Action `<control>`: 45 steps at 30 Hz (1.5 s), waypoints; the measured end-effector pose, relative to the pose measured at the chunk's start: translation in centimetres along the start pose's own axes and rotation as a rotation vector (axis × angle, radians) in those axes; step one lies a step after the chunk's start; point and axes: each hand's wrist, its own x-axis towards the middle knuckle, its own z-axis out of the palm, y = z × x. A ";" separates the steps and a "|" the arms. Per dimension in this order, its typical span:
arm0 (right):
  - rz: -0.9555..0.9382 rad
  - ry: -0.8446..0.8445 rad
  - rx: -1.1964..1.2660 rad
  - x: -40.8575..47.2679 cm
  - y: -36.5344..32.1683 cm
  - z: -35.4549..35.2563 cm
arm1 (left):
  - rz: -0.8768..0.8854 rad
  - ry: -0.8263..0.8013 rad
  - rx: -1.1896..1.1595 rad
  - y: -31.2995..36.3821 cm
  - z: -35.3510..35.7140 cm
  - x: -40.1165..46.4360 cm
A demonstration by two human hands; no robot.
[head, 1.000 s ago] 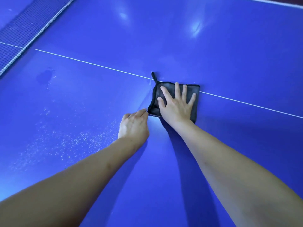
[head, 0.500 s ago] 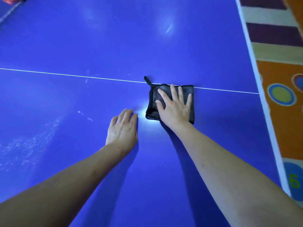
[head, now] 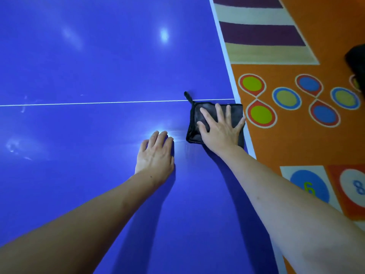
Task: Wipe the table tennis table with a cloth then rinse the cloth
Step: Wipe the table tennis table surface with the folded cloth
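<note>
The blue table tennis table (head: 98, 66) fills most of the view, with a thin white centre line across it. A square black cloth (head: 195, 119) with a small hanging loop lies flat at the table's right edge, its far corner over the white border. My right hand (head: 221, 129) presses on the cloth with fingers straight and spread. My left hand (head: 156, 153) rests flat on the bare table just left of the cloth, fingers straight, holding nothing.
Beyond the table's white right edge (head: 227, 56) lies an orange play mat (head: 296, 145) with coloured circles, numbers and striped bands. A dark-haired head (head: 356, 62) shows at the far right. Faint smears mark the table at the left.
My right hand has slid the cloth to the right, up to the table's edge. My left hand opened flat and followed along the table. The net has left the view.
</note>
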 end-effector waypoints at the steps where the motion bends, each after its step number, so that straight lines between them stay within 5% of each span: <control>1: -0.004 -0.013 -0.005 -0.3 -0.2 -0.1 | 0.000 0.005 -0.005 -0.4 0.0 -0.1; 8: 0.040 -0.065 -0.014 -2.8 -7.4 0.7 | -0.059 0.014 0.001 -7.2 -0.2 -1.9; 22: -0.221 -0.085 -0.014 -3.9 -41.9 6.6 | -0.310 -0.029 0.075 -36.1 -0.4 -14.8; 28: -0.408 -0.115 -0.028 -5.7 -49.5 8.0 | -0.370 -0.046 0.076 -40.9 -0.2 -19.6; 35: -0.663 -0.107 -0.008 -8.8 -47.1 8.4 | -0.392 -0.062 0.120 -38.6 -0.9 -20.2; 45: -0.429 -0.045 0.015 -7.7 -23.7 4.6 | -0.284 -0.049 0.089 -21.1 -0.8 -14.6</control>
